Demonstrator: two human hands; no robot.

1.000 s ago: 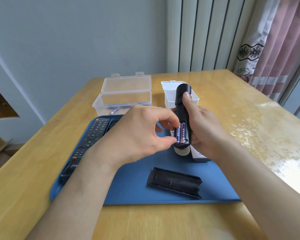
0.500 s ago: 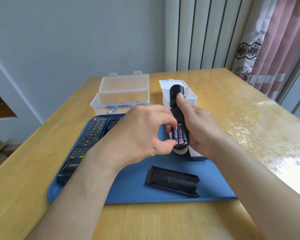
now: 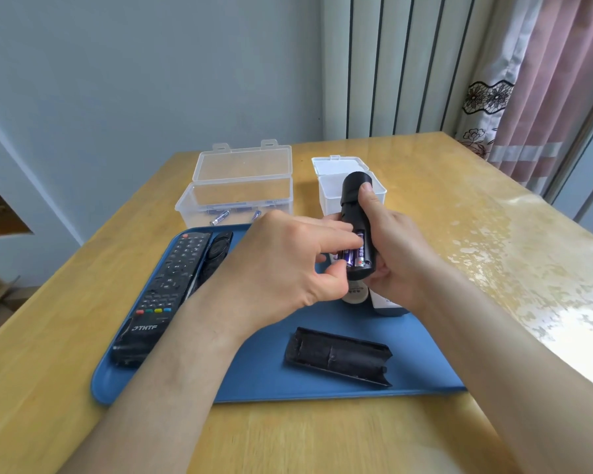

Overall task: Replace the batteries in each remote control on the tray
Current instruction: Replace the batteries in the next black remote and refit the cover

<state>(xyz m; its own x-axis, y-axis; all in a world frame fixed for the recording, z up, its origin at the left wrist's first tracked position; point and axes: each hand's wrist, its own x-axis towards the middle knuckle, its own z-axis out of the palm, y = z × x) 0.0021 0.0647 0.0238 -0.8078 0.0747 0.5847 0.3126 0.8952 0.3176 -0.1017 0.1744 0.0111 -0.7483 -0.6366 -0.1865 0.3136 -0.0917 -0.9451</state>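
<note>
My right hand (image 3: 396, 254) grips a black remote (image 3: 355, 203) upright above the blue tray (image 3: 254, 371), its open battery bay facing me. Two purple batteries (image 3: 355, 256) sit in the bay. My left hand (image 3: 288, 268) pinches at the left battery with thumb and fingertips. The remote's black battery cover (image 3: 338, 355) lies on the tray in front. A long black THTF remote (image 3: 165, 295) lies at the tray's left, with another dark remote (image 3: 218, 249) beside it. Two more remotes (image 3: 374, 299) are partly hidden under my hands.
Behind the tray stands an open clear box (image 3: 240, 193) with several loose batteries (image 3: 220, 217) in it, and a smaller open white box (image 3: 329, 189) to its right. The wooden table (image 3: 459, 234) extends to the right, with curtains beyond.
My left fingers have closed in on the left battery in the bay and now cover part of it. The remote stays upright in my right hand.
</note>
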